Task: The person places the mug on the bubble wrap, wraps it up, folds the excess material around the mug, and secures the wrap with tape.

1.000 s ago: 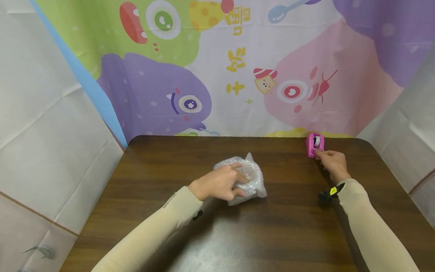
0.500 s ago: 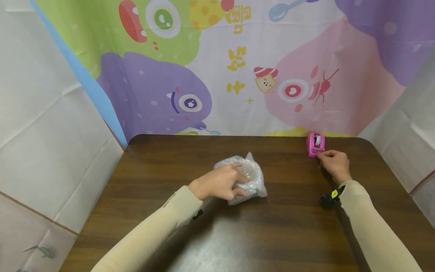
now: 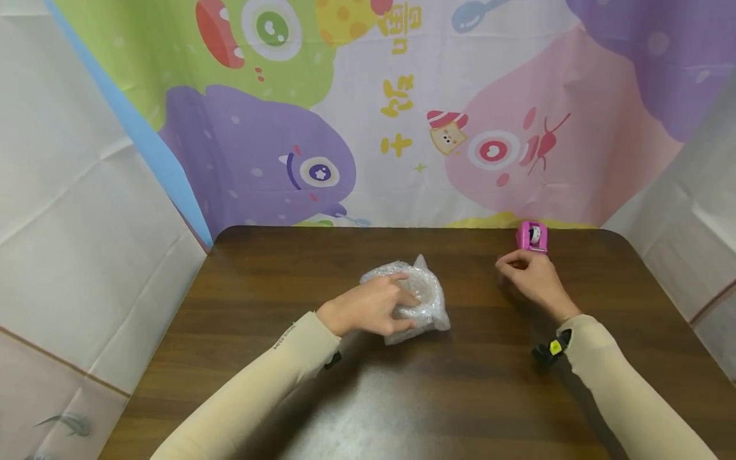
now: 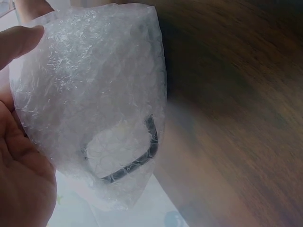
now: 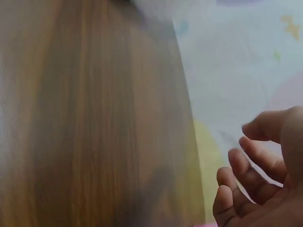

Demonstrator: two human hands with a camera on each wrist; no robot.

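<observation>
Head view: locate bubble-wrapped package (image 3: 434, 294) near centre of wood-grained table (image 3: 276, 281), lying with ring-shaped part facing up and pointed corner of wrap projecting at twelve o'clock. Observe left hand (image 3: 368, 306) at nine o'clock of package, fingers bent over upper face, left thumb (image 3: 404, 325) toward six o'clock. Read as grasping package, probably to pin against tabletop and prevent sliding or loosening of wrap. Confirm in left wrist view: hand close around one side, curved dark band (image 4: 135, 165) visible through translucent layers, contents otherwise not identifiable. Locate right hand (image 3: 535, 275) between two and three o'clock of package, well apart from it, and at six o'clock of pink tape dispenser (image 3: 524, 237), just beside it. Note in right wrist view right thumb (image 5: 265, 126) and index finger (image 5: 262, 157) close together in pinching posture, other fingers loosely bent. Cannot tell whether grasping a thin strip of tape or nothing. Judge dispenser as positioned at far table edge, before printed cloth (image 3: 397, 191), for right-hand reach without crowding package. Judge division of sides likewise: left for steadying, right for free work, avoiding crossed arms. Note wrist camera (image 3: 545, 353) strapped at right cuff, presumably to view fingertips without obstructing grip.
</observation>
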